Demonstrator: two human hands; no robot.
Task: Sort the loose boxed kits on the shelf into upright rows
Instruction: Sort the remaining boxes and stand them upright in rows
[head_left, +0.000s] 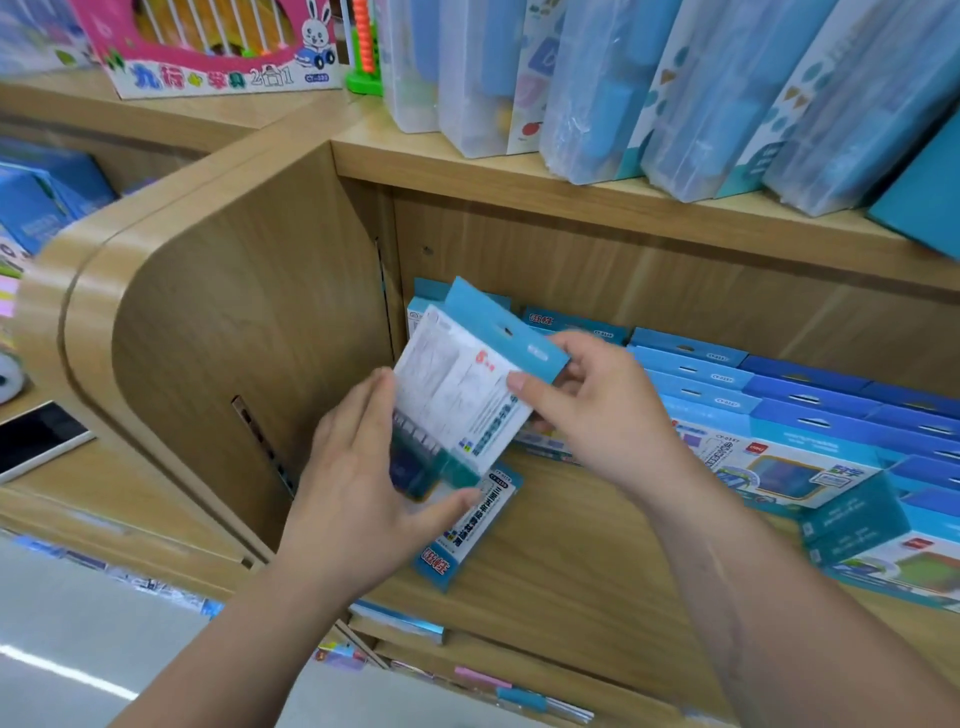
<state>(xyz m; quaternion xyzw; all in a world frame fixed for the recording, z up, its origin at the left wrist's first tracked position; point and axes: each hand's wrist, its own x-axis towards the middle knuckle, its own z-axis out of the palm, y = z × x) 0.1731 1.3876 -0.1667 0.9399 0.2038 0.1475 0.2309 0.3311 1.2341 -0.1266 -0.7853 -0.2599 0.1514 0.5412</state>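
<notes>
The person held one boxed kit (462, 395) in the air just right of the wooden side panel (249, 332), above the shelf (571, 561). Its long axis was tilted: the blue hang-tab end pointed up and away from the panel, and the clear bottom end pointed down and toward it. The printed white face looked at the camera. The left grip (358, 483) clasped the lower end, fingers along the panel-side edge and thumb under the bottom. The right grip (597, 410) pinched the tab end, thumb on the face. A second kit (467, 530) lay flat on the shelf under the held one, its blue end toward the front edge. Farther right of the panel, upright kits (691, 364) stood in rows.
</notes>
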